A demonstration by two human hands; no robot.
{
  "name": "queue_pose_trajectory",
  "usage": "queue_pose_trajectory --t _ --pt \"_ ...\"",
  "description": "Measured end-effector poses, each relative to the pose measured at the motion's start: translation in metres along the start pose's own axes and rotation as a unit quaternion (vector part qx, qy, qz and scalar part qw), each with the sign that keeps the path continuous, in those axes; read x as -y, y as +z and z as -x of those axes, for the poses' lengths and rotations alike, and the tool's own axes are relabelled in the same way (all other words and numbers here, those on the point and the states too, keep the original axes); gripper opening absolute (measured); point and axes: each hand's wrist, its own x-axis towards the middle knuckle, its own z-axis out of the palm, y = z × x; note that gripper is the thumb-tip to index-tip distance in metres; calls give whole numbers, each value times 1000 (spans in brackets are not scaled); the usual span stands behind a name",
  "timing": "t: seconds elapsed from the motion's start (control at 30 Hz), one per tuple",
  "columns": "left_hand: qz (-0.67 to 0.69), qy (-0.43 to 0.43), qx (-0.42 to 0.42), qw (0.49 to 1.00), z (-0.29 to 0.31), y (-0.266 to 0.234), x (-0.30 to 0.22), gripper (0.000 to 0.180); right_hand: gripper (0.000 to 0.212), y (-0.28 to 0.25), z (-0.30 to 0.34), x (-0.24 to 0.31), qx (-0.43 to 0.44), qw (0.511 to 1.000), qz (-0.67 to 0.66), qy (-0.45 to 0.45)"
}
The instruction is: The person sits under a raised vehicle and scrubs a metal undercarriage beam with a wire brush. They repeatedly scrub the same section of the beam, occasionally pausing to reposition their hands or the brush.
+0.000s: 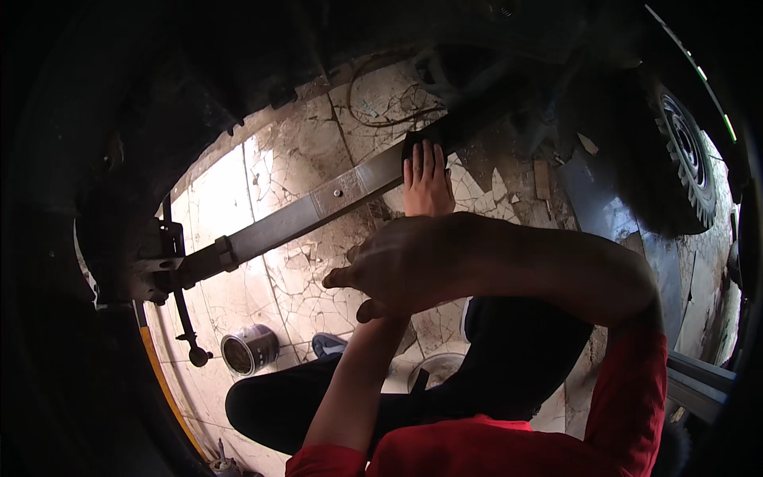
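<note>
A long grey leaf spring (290,225) runs slantwise beneath a vehicle, with a bolt head near its middle. My left hand (427,187) lies over the spring with its fingers straight and close together, holding a small black sheet (411,143) against the metal. That sheet may be sandpaper; most of it is under my fingers. My right arm crosses above my left forearm. In shadow, my right hand (397,266) hangs in front of the spring, its fingers apart and loosely bent, with nothing seen in them.
Dark vehicle parts hang overhead and at the left, with a rod (187,326) reaching down. An opened can (249,350) stands on the cracked tile floor (310,282). A wheel (685,147) is at the right. A hose (351,103) curves beyond the spring.
</note>
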Motion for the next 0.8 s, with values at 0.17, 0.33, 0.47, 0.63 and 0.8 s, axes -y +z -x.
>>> queue_pose_trajectory --t 0.17,0.33,0.47,0.63,0.8 --pt "17 -84 55 995 -34 -8 12 54 62 -18 25 3 -63 998 -18 6" --pt "53 -15 28 998 -16 -2 -6 51 60 1 5 -14 -58 998 -5 -9" --pt "25 -81 48 995 -30 -4 -2 54 59 -21 24 10 -43 999 -28 8" --pt "21 -37 20 999 -16 -4 -1 51 58 -16 18 0 -36 998 -49 -17" --pt "57 -57 17 997 -26 10 -26 52 58 1 16 -6 -61 997 -41 -3"
